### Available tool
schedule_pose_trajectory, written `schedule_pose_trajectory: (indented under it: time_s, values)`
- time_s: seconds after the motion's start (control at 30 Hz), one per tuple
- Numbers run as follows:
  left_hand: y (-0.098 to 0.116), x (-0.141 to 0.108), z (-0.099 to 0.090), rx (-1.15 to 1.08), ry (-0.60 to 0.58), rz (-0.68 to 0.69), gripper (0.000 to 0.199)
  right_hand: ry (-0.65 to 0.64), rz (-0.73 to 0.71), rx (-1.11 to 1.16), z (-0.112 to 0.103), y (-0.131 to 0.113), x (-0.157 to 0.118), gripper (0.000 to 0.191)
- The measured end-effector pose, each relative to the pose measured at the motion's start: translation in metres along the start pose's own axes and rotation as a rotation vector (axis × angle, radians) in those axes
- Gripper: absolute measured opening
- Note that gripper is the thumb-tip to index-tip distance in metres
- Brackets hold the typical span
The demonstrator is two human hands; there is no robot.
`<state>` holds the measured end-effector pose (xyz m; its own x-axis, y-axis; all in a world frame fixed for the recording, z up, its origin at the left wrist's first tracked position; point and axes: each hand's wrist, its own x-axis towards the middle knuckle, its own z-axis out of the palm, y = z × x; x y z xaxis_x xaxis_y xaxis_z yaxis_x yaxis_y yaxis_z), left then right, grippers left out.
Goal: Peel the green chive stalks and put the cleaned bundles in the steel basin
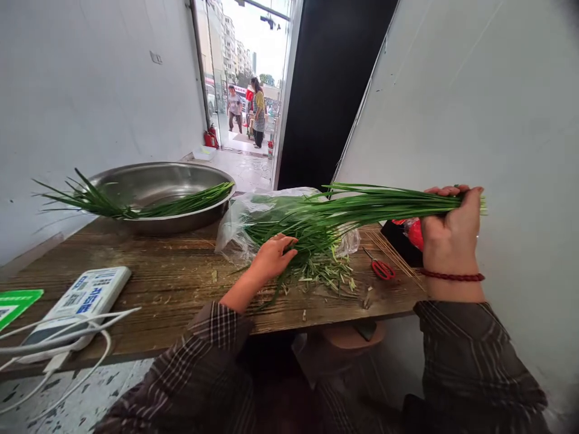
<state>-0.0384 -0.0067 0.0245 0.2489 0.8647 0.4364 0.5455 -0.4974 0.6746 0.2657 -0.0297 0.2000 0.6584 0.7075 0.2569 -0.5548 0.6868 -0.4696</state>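
My right hand [452, 226] is closed around the pale stem ends of a bunch of garlic chives [389, 202], held up over the table's right side. The green leaves stretch left, level, and their tips reach over the pile below. My left hand [274, 256] lies at the near edge of the chive pile [298, 232], thumb and fingers a little apart, touching the leaves. That pile rests on a clear plastic bag [233, 226]. Cut bits of chive [332, 274] are scattered in front of it. Red-handled scissors [382, 268] lie to the right of the scraps.
A wide steel basin [181, 223] holding more chives [190, 202] stands at the back left, some leaves hanging over its rim. On the wooden table [167, 265] are a white power strip device [85, 301] with cables and thin sticks [393, 256]. Two people stand beyond the doorway.
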Motion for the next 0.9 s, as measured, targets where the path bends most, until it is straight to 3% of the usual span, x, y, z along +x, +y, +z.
schedule_pose_trajectory:
  time_s: [0.17, 0.3, 0.4, 0.5, 0.57, 0.63, 0.77, 0.9]
  values:
    - [-0.02, 0.003, -0.021, 0.151, 0.029, -0.117, 0.029, 0.027, -0.007, 0.015, -0.002, -0.006, 0.004, 0.038]
    - [-0.027, -0.001, -0.033, 0.186, -0.029, -0.114, 0.028, 0.024, -0.003, 0.025, -0.006, -0.01, 0.006, 0.039]
    - [-0.027, -0.006, -0.037, 0.209, -0.096, -0.117, 0.043, 0.045, -0.029, 0.017, -0.009, -0.011, 0.009, 0.039]
    - [-0.027, -0.007, -0.042, 0.268, -0.098, -0.14, 0.031, 0.039, -0.04, 0.018, -0.011, -0.013, 0.011, 0.037]
    - [-0.025, -0.006, -0.047, 0.293, -0.007, -0.155, 0.038, 0.02, -0.034, 0.016, -0.012, -0.014, 0.011, 0.038]
    - [-0.022, -0.003, -0.052, 0.274, 0.125, -0.156, 0.033, 0.026, -0.034, 0.009, -0.011, -0.014, 0.009, 0.039]
    - [-0.006, 0.004, -0.062, 0.077, 0.377, -0.11, 0.037, 0.029, -0.029, -0.002, -0.005, -0.008, -0.001, 0.034]
    - [0.028, 0.016, -0.067, -0.13, 0.484, -0.064, 0.042, -0.149, -0.001, -0.033, 0.006, 0.006, -0.025, 0.019]
